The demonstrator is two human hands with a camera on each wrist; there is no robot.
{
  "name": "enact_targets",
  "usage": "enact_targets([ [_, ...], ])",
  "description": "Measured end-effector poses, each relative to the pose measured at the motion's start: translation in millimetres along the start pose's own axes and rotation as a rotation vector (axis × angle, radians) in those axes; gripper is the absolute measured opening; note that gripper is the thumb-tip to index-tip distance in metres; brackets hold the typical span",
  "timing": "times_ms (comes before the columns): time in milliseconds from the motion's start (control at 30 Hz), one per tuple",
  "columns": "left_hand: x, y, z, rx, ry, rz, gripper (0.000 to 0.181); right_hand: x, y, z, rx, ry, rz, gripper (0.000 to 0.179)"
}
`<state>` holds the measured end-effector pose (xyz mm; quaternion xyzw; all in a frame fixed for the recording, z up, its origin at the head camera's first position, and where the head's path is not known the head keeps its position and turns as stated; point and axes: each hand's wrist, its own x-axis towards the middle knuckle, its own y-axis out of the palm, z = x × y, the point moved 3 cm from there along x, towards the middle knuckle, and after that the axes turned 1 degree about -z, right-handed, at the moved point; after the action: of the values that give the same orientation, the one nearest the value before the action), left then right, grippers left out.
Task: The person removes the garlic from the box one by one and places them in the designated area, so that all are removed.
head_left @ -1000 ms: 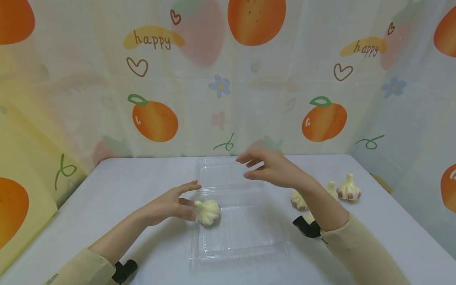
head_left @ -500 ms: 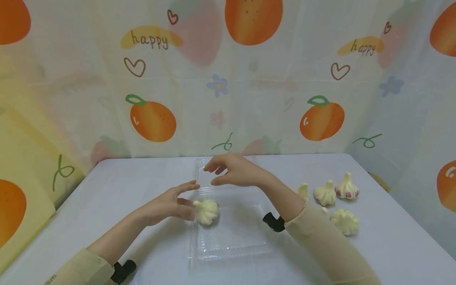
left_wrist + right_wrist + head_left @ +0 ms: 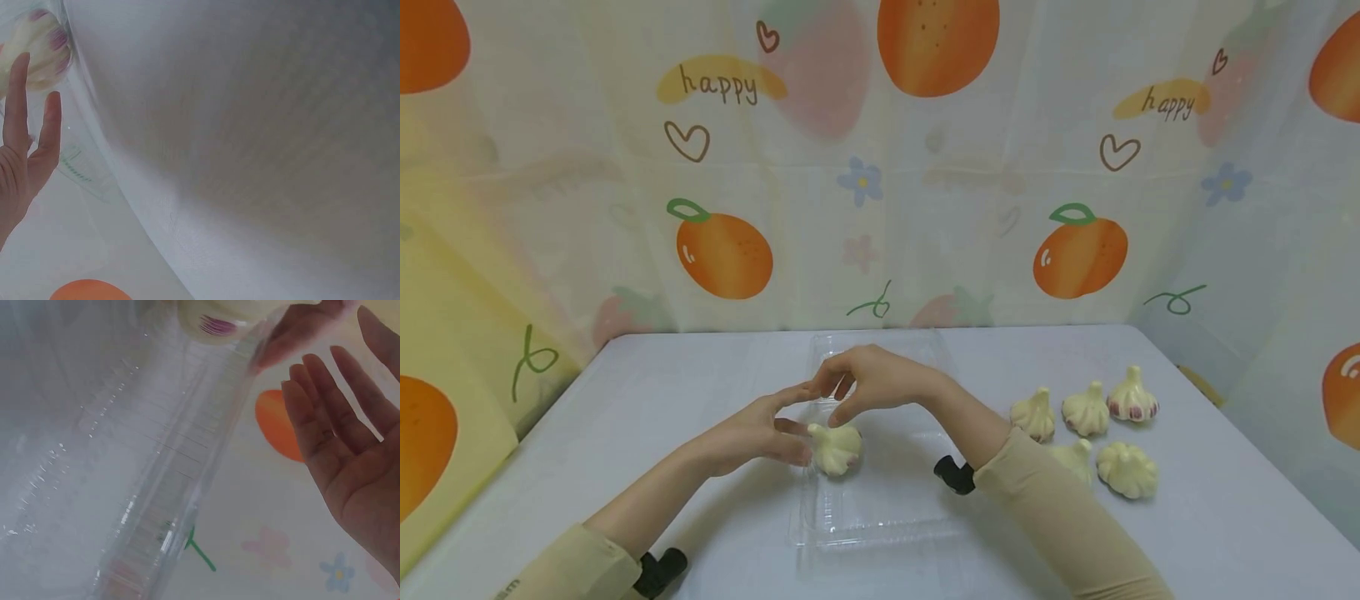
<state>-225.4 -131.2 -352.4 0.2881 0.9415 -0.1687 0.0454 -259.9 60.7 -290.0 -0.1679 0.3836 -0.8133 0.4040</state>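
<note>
head view only: spare garlic bulbs (image 3: 1086, 429)

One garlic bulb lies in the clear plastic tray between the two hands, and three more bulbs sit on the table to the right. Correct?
Not three: the head view shows five garlic bulbs on the table to the right. One bulb does lie in the clear tray between the hands.
</note>
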Motion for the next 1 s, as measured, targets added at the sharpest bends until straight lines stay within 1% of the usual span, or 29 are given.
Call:
enact_targets([
  [300,0.2,-0.2,1.6,0.004,0.005,-0.005,0.089,3.0,11,-6,-0.022,0.009,0.064,0.042],
  [567,-0.2,-0.4,2.5,0.0,0.009,0.003,0.088,4.8,16,-10,-0.041,0.047,0.075,0.044],
  [833,0.6,-0.2,2.4,-0.001,0.01,0.005,0.084,4.9,18,-9,-0.054,0.082,0.076,0.039],
  [1000,0.5,0.4,1.8,-0.005,0.005,0.007,0.083,4.7,20,-8,-0.084,0.091,0.086,0.038],
])
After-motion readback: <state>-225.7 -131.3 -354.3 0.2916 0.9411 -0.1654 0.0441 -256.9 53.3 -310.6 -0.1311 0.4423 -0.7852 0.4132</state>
